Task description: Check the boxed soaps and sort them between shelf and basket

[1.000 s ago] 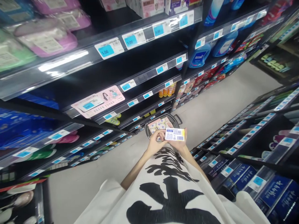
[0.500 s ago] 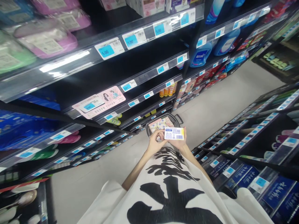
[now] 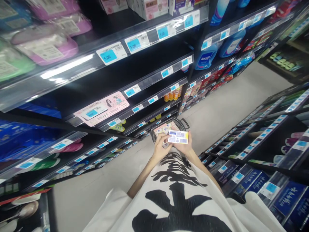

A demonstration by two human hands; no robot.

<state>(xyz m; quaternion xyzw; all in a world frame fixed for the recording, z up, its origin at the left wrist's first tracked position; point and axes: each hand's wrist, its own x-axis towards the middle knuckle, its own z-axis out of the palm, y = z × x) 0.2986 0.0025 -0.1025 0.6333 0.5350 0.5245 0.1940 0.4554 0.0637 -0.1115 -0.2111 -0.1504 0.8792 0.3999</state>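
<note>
Above the near part of the basket [image 3: 180, 124], as the wearer looks down, a small white box [image 3: 178, 137] with blue print rests in the right hand [image 3: 184, 147], which grasps its right end and shows along its lower edge. The left hand [image 3: 160, 146] is curled, thumb and fingers drawn close together, at the box's left end; whether it touches cannot be told. The box is probably light and fairly stiff, smooth enough to slip and liable to dent; its short ends offer a sound hold. Both forearms [image 3: 143, 174] extend toward the basket, wrists near each other.
</note>
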